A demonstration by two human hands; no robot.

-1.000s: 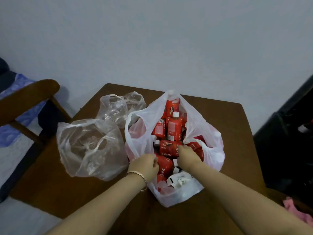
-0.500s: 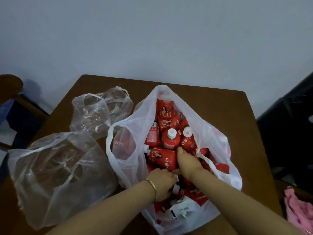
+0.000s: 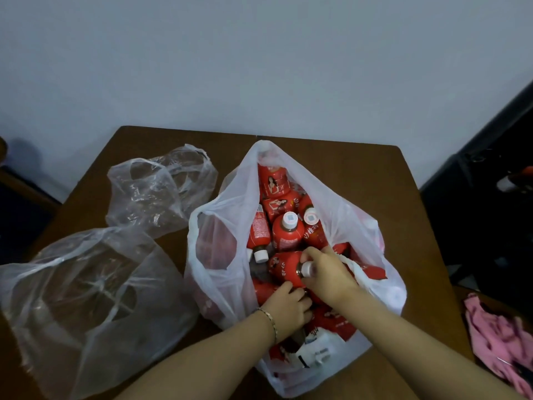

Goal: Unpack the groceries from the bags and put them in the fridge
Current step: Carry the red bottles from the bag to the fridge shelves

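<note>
right hand [image 3: 327,272]: fingers curled round the capped neck of a red bottle [image 3: 284,267] | left hand [image 3: 288,308]: just beneath it, knuckles up among other bottles [image 3: 285,232], grip cannot be told | both inside white bag [image 3: 219,284] on tabletop [image 3: 375,174] | clear bags [image 3: 86,298] left of the hands

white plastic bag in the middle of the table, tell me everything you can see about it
The thin, translucent white plastic carrier bag stands open on the brown wooden table, mouth up, handle loops slack. It is packed with red-labelled bottles with white caps, some upright, some lying. Both hands are inside: the right hand grips one lying bottle by its cap end; the left hand reaches in below it, its grip hidden. A large clear plastic bag lies close on its left.
</note>
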